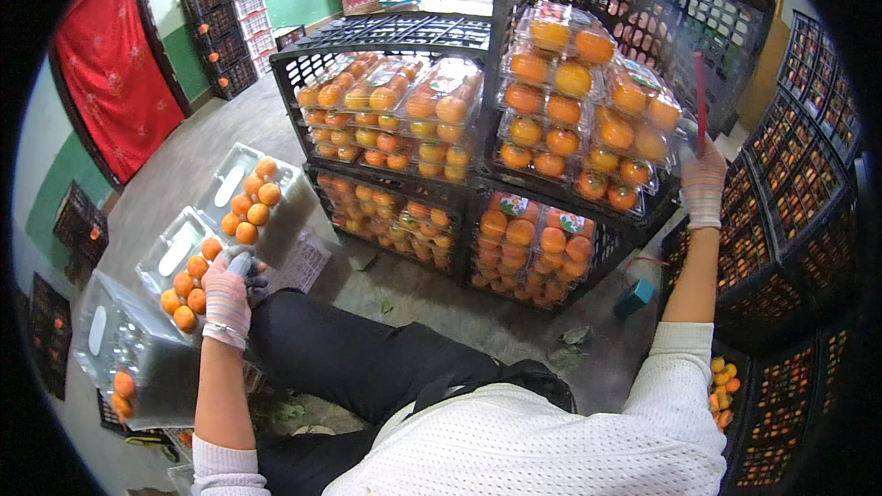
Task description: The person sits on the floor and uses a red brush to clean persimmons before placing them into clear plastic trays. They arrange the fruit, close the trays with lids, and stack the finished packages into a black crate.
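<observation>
My left hand (231, 289), in a striped knit glove with grey fingers, is beside an open clear plastic clamshell box (180, 248). Two rows of round orange fruit (184, 284) lie in that box; whether the fingers hold anything is unclear. My right hand (701, 176), gloved alike, is at the right side of a stack of filled clamshell boxes (630, 131). That stack stands in a black plastic crate (490, 83) lying on its side. A thin red stick-like thing (700, 103) rises by my right hand; its lower end and my fingertips are hard to make out.
More filled clamshells (393, 110) fill the neighbouring crate (386, 31), with further loaded crates below. Another fruit-filled box (231, 179) and a stack of clamshells (131, 351) stand left. Tall black crates (758, 207) line the right. A teal box (634, 298) lies on the floor.
</observation>
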### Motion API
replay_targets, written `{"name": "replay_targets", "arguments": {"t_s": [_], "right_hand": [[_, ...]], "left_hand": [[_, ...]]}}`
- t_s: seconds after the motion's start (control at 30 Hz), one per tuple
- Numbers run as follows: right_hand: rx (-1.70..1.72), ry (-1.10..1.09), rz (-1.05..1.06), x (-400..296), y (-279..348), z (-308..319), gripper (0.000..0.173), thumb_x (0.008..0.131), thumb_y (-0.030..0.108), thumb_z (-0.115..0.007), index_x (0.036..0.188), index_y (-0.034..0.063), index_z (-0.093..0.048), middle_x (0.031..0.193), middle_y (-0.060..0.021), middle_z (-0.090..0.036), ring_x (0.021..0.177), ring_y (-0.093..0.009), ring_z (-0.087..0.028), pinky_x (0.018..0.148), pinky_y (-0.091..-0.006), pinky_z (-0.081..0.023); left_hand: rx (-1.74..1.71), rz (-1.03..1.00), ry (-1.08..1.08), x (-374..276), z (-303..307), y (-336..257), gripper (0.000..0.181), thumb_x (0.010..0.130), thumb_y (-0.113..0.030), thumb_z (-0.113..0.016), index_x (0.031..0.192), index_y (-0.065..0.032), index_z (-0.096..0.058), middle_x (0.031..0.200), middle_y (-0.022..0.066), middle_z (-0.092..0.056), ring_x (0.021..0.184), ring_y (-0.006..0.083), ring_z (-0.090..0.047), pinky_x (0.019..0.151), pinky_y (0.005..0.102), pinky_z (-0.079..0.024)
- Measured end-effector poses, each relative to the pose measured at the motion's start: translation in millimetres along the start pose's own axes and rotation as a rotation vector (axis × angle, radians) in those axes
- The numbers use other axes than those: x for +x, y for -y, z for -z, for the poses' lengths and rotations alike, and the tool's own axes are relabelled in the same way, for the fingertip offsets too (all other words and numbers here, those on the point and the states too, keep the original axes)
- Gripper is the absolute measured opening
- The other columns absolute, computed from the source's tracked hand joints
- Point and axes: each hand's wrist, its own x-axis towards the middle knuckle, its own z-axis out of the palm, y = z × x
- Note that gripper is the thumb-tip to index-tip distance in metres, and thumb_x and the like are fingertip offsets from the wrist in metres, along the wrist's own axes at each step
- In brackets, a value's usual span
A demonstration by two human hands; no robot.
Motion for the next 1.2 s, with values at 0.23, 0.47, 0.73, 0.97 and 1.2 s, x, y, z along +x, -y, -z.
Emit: {"name": "replay_targets", "arguments": {"t_s": [0.23,0.47,0.73,0.97,1.2], "right_hand": [[-0.015,-0.483,-0.402,-71.3,46.8,-28.6,0.021,0.087,0.019,-0.064,0.088,-0.0021,-0.063,0.071,-0.0108,-0.063,0.067,-0.022,-0.060,0.067,-0.0349,-0.048],[0.275,-0.477,-0.732,-54.2,9.4,-57.9,0.040,0.085,0.038,-0.068,0.075,0.0006,-0.059,0.059,-0.0056,-0.057,0.046,-0.015,-0.053,0.043,-0.0305,-0.041],[0.758,-0.488,-0.911,-33.0,53.5,-52.8,0.023,0.086,0.023,-0.059,0.078,0.0011,-0.055,0.056,-0.0020,-0.050,0.046,-0.012,-0.046,0.043,-0.0290,-0.039],[0.767,-0.644,-0.700,-62.5,72.3,-66.7,0.021,0.087,0.017,-0.056,0.073,0.0016,-0.055,0.058,-0.0006,-0.050,0.050,-0.011,-0.044,0.047,-0.0311,-0.037],[0.614,-0.401,-0.678,-53.7,37.6,-56.8,0.033,0.093,0.033,-0.060,0.083,0.0013,-0.058,0.060,-0.0018,-0.054,0.046,-0.009,-0.045,0.039,-0.0262,-0.036]], "left_hand": [[0.249,-0.205,0.352,-25.0,-107.3,-43.4,0.017,0.089,-0.008,-0.053,0.102,-0.0011,-0.061,0.082,0.0055,-0.062,0.070,0.0119,-0.058,0.065,0.0242,-0.047],[0.357,-0.678,0.807,-66.4,-301.7,-44.1,0.030,0.091,-0.006,-0.055,0.120,0.0015,-0.052,0.097,0.0081,-0.063,0.088,0.0135,-0.058,0.078,0.0274,-0.048],[0.833,-0.659,0.731,-107.2,-434.7,-52.9,0.053,0.085,-0.021,-0.058,0.131,-0.0016,-0.040,0.104,0.0266,-0.063,0.100,0.0416,-0.060,0.088,0.0438,-0.047],[0.662,-0.818,0.621,-103.8,-443.8,-29.8,0.049,0.087,-0.014,-0.055,0.131,-0.0022,-0.037,0.097,0.0297,-0.062,0.093,0.0468,-0.058,0.079,0.0496,-0.047],[0.847,-0.742,0.589,-93.9,-477.1,-39.6,0.044,0.087,-0.012,-0.054,0.130,-0.0020,-0.046,0.107,0.0272,-0.061,0.103,0.0440,-0.057,0.088,0.0458,-0.045]]}}
